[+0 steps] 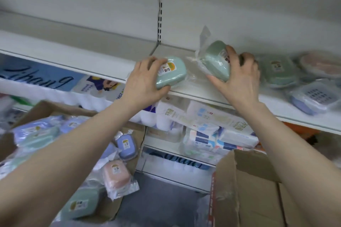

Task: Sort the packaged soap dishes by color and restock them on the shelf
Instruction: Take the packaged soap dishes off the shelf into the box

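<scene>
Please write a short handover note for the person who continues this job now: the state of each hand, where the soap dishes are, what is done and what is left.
Left hand: grips a pale green soap dish in clear plastic wrap at the front edge of the white metal shelf.
Right hand: grips a second green wrapped dish, tilted on the shelf.
Done: another green dish, a pink one and a blue one lie on the shelf to the right.
Left: set both down beside the green; the cardboard box below still holds blue, pink and green dishes.
</scene>
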### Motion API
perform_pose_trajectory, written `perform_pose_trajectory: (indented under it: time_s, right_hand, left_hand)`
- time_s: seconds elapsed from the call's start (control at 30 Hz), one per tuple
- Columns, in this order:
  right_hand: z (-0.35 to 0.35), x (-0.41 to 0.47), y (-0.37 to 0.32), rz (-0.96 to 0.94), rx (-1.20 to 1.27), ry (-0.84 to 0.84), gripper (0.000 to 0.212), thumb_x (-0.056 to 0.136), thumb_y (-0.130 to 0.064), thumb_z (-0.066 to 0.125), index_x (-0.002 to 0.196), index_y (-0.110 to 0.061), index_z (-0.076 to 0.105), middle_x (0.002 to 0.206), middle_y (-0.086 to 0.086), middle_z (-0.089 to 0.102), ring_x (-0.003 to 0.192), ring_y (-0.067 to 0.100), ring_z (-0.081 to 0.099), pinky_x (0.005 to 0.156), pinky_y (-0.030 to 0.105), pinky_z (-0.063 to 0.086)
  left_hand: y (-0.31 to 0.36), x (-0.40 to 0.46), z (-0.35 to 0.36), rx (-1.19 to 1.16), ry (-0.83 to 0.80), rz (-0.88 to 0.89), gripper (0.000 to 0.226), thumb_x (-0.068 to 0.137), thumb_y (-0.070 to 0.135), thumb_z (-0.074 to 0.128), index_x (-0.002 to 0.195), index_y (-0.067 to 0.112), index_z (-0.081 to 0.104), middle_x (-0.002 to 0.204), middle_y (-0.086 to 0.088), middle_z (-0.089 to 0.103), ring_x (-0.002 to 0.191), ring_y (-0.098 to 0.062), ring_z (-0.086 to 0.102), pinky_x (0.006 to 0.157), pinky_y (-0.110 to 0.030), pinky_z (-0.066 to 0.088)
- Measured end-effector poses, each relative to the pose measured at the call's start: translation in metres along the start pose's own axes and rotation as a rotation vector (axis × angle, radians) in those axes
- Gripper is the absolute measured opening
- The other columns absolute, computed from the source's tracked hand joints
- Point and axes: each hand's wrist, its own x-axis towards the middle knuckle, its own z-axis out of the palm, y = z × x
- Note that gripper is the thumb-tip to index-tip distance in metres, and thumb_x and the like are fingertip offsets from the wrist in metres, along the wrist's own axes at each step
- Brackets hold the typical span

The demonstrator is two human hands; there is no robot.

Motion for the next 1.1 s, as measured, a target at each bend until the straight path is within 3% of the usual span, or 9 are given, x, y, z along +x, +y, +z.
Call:
perform_pose_trajectory:
  time_s: [0.13, 0.3, 0.4, 0.5, 0.6, 0.8, 0.93, 1.1]
  right_hand:
    - [0.011, -0.036, -0.088, -0.058, 0.113, -0.097, 0.088, 0.079, -0.071, 0.056, 0.149, -0.026, 0.029, 0.130, 0.022, 0.042, 0.120, 0.038, 0.042, 0.100, 0.048, 0.036]
    - [0.048, -0.087, -0.205, -0.112, 0.235, -0.187, 0.088, 0.077, -0.069, 0.058, 0.149, -0.029, 0.030, 0.130, 0.018, 0.045, 0.113, 0.037, 0.045, 0.096, 0.046, 0.040]
    - [0.077, -0.123, -0.268, -0.121, 0.271, -0.294, 0.088, 0.078, -0.073, 0.055, 0.150, -0.030, 0.026, 0.135, 0.017, 0.043, 0.120, 0.037, 0.043, 0.101, 0.048, 0.038]
    - [0.108, -0.162, -0.321, -0.122, 0.314, -0.410, 0.087, 0.080, -0.073, 0.054, 0.150, -0.029, 0.027, 0.132, 0.017, 0.044, 0.116, 0.037, 0.044, 0.097, 0.047, 0.040]
    - [0.130, -0.196, -0.360, -0.132, 0.322, -0.525, 0.085, 0.082, -0.073, 0.052, 0.150, -0.027, 0.028, 0.132, 0.019, 0.045, 0.116, 0.037, 0.046, 0.093, 0.046, 0.042]
    - [0.172, -0.227, -0.413, -0.217, 0.314, -0.784, 0.083, 0.085, -0.062, 0.056, 0.152, -0.026, 0.022, 0.138, 0.020, 0.039, 0.126, 0.039, 0.039, 0.102, 0.048, 0.038]
    - [0.210, -0.217, -0.449, -0.371, 0.284, -0.825, 0.082, 0.084, -0.060, 0.057, 0.151, -0.025, 0.025, 0.137, 0.020, 0.040, 0.124, 0.040, 0.040, 0.101, 0.050, 0.039]
    - [0.263, -0.206, -0.489, -0.500, 0.180, -0.976, 0.089, 0.083, -0.059, 0.061, 0.154, -0.029, 0.015, 0.139, 0.022, 0.035, 0.123, 0.043, 0.040, 0.100, 0.049, 0.038]
  left_hand:
    - [-0.051, -0.056, -0.041, -0.004, 0.033, -0.092, 0.071, 0.072, 0.039, 0.070, 0.136, 0.018, 0.047, 0.130, -0.008, 0.047, 0.113, -0.028, 0.045, 0.096, -0.033, 0.037]
    - [-0.139, -0.145, -0.083, 0.035, 0.017, -0.221, 0.072, 0.073, 0.040, 0.071, 0.137, 0.016, 0.046, 0.132, -0.009, 0.047, 0.118, -0.028, 0.045, 0.100, -0.038, 0.039]
    - [-0.192, -0.206, -0.097, 0.035, -0.030, -0.336, 0.073, 0.073, 0.045, 0.067, 0.137, 0.018, 0.045, 0.132, -0.009, 0.047, 0.117, -0.030, 0.046, 0.099, -0.043, 0.041]
    - [-0.236, -0.263, -0.106, 0.037, -0.092, -0.453, 0.074, 0.072, 0.049, 0.063, 0.136, 0.015, 0.047, 0.129, -0.011, 0.049, 0.117, -0.032, 0.047, 0.098, -0.044, 0.042]
    - [-0.268, -0.312, -0.112, 0.056, -0.147, -0.593, 0.072, 0.072, 0.049, 0.063, 0.133, 0.015, 0.050, 0.125, -0.011, 0.051, 0.114, -0.033, 0.049, 0.096, -0.046, 0.045]
    - [-0.297, -0.386, -0.111, 0.053, -0.267, -0.819, 0.074, 0.073, 0.055, 0.065, 0.137, 0.022, 0.046, 0.127, -0.007, 0.049, 0.111, -0.034, 0.049, 0.094, -0.045, 0.045]
    - [-0.313, -0.400, -0.098, 0.105, -0.225, -0.963, 0.072, 0.075, 0.041, 0.070, 0.139, 0.022, 0.042, 0.129, -0.010, 0.046, 0.111, -0.037, 0.049, 0.091, -0.047, 0.047]
    - [-0.340, -0.391, -0.082, 0.138, -0.268, -1.100, 0.078, 0.076, 0.043, 0.068, 0.143, 0.028, 0.033, 0.132, -0.011, 0.040, 0.114, -0.036, 0.046, 0.090, -0.047, 0.048]
